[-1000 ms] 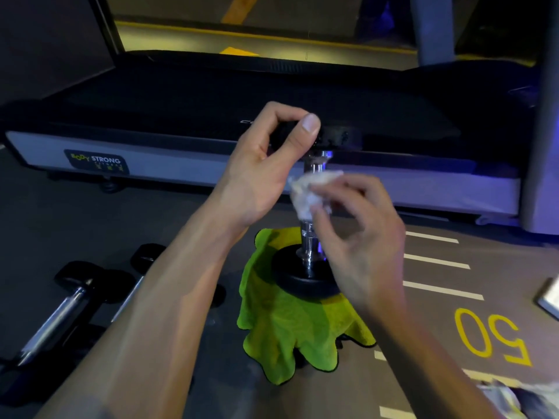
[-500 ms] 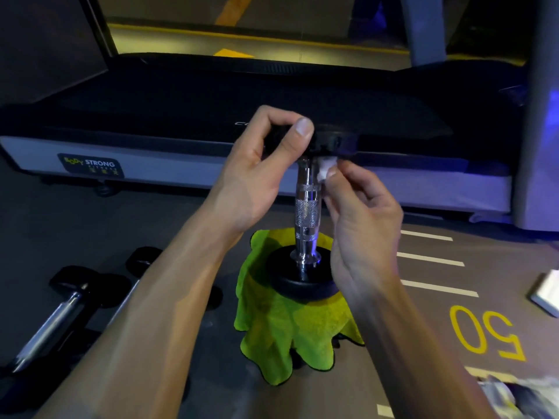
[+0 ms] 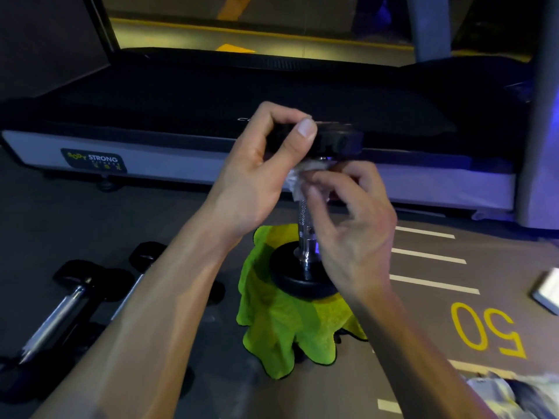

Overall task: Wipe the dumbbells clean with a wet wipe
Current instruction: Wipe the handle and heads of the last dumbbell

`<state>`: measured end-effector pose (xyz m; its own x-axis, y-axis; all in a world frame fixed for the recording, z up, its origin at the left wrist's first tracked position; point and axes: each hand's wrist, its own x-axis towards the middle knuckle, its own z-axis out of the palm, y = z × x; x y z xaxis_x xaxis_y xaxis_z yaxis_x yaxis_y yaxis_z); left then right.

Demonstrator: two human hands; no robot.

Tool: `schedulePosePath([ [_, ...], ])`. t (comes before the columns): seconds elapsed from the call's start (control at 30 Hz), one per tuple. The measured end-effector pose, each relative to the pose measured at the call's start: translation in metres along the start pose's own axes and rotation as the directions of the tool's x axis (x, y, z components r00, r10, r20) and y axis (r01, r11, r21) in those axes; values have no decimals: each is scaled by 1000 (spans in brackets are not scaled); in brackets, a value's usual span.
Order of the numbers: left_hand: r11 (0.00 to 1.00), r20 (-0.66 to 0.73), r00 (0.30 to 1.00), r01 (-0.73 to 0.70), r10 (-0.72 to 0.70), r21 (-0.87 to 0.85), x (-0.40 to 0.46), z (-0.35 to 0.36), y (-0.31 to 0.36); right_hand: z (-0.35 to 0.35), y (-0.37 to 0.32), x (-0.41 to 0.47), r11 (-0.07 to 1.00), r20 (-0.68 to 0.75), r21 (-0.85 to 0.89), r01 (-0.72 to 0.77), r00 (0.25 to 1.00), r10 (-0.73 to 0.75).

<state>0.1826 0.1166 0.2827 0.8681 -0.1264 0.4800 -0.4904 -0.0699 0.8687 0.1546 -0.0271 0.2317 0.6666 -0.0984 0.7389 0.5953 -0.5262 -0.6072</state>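
The left hand point(image 3: 257, 176) has its fingers clamped on the upright dumbbell's point(image 3: 305, 231) top plate, while the right hand point(image 3: 354, 225) fingers pinch a wipe point(image 3: 298, 181) against its handle, above a green cloth point(image 3: 281, 325).

A treadmill point(image 3: 272, 95) with a "BODY STRONG" label point(image 3: 93, 160) is seen across the back. A lime-green microfibre cloth point(image 3: 284, 328) is draped over something hidden on the grey floor point(image 3: 196, 213). White lane lines point(image 3: 429, 257) and a yellow "50" point(image 3: 487, 331) are painted at right.
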Motion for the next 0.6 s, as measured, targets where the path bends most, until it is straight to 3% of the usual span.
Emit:
schedulePosePath([
  [0.07,1000,5,1000,27,-27,-5,-1,-3,0,-8,3,-8,996,60,69,-61,997,57],
  [0.2,994,9,995,97,-97,-42,-2,-8,1,-22,10,-37,994,319,41,-102,944,84],
  [0.27,994,14,995,99,-98,-42,-2,-7,2,-30,6,-37,992,384,-1,-128,915,119],
  [0.33,996,25,996,83,-82,-41,-2,-4,3,-29,-11,-28,975,459,-221,13,884,92],
  [0.4,997,40,997,61,-60,-36,-3,3,4,-20,-33,-24,887,577,-435,155,804,143],
  [0.47,999,44,999,33,-32,-28,-4,6,5,-14,-49,-23,845,590,-518,133,770,241],
  [0.53,999,39,999,25,-24,-31,-5,6,4,-15,-45,-24,857,601,-502,118,760,248],
  [0.6,999,32,999,35,-34,-41,-5,2,4,-22,-31,-24,923,602,-380,56,773,201],
])
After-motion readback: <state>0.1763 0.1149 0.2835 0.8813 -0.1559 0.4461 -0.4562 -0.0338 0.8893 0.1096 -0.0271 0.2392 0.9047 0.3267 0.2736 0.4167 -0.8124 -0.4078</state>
